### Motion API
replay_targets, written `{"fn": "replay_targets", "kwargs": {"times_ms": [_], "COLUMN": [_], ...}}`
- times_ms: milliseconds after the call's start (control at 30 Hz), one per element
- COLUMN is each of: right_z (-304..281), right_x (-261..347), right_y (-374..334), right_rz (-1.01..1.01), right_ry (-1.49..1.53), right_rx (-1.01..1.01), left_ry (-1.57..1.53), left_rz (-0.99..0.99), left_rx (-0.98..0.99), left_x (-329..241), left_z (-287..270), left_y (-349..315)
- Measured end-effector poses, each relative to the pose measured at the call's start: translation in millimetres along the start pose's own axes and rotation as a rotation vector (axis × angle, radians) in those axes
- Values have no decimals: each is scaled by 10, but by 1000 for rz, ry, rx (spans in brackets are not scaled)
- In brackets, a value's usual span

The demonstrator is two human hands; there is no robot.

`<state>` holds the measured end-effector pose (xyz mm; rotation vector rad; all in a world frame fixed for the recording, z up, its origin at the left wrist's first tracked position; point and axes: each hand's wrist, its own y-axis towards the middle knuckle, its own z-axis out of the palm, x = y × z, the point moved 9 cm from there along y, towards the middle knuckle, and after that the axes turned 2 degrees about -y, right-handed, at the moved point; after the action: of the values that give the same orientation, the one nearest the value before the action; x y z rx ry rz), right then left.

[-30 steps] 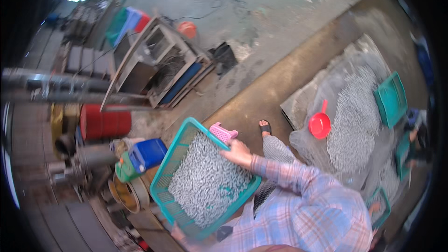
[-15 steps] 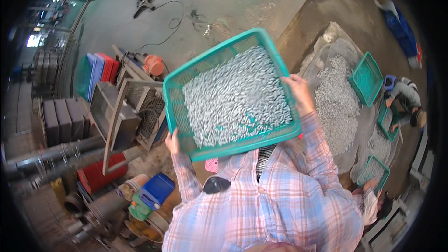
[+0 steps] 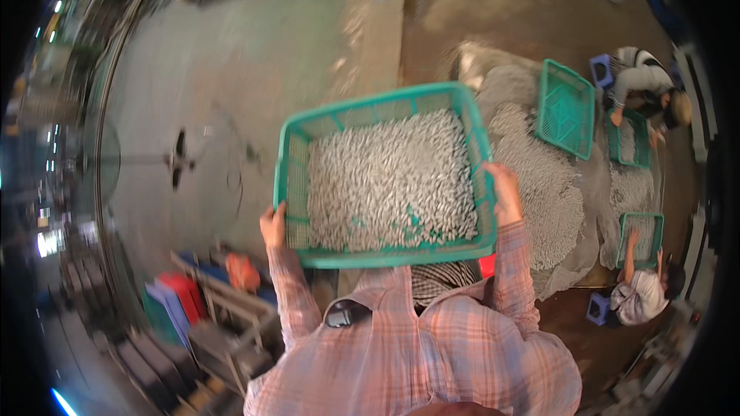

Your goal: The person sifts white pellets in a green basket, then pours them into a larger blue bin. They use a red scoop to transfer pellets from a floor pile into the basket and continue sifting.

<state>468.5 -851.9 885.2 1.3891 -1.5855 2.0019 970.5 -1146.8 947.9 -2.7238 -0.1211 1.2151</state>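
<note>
Between my two hands I carry a green plastic mesh basket [image 3: 385, 98] in front of my chest. A layer of small, pale grey, elongated pieces [image 3: 389, 177] covers most of its bottom; what they are I cannot make out. Green mesh shows through near the front side. My left hand [image 3: 273, 225] is closed on the near left corner, thumb up at the rim. On the right side wall, my right hand [image 3: 505, 191] grips the rim, its fingers partly hidden. The basket hangs clear of the floor, roughly level.
At right, a heap of similar pale pieces [image 3: 536, 185] lies on a grey sheet. An emptier green basket [image 3: 565, 112] rests at its edge. Two people, one in a grey top [image 3: 644, 77], bend over green baskets there. A wooden frame [image 3: 231, 296] and a fan [image 3: 179, 159] stand left.
My view has turned, so the machinery at left has swung down and back while the heap and co-workers shift left. The basket stays in both hands and now looks more level.
</note>
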Motion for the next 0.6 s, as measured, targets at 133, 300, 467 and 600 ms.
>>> {"fn": "replay_targets", "kwargs": {"times_ms": [133,300,467,600], "right_z": [-270,-770,-792,-855], "right_x": [1029,2331,2263,2527], "right_y": [327,1198,1525,2732], "right_rz": [42,33,27,171], "right_ry": [48,160,355,459], "right_rx": [101,102,46,-99], "left_ry": [-215,-250,-82,217], "left_rz": [-94,-68,26,314], "left_rx": [29,65,179,69], "left_x": [-919,-2518,-3100,-3786], "left_z": [382,1184,1516,2909], "left_y": [-118,407,1121,2703]}}
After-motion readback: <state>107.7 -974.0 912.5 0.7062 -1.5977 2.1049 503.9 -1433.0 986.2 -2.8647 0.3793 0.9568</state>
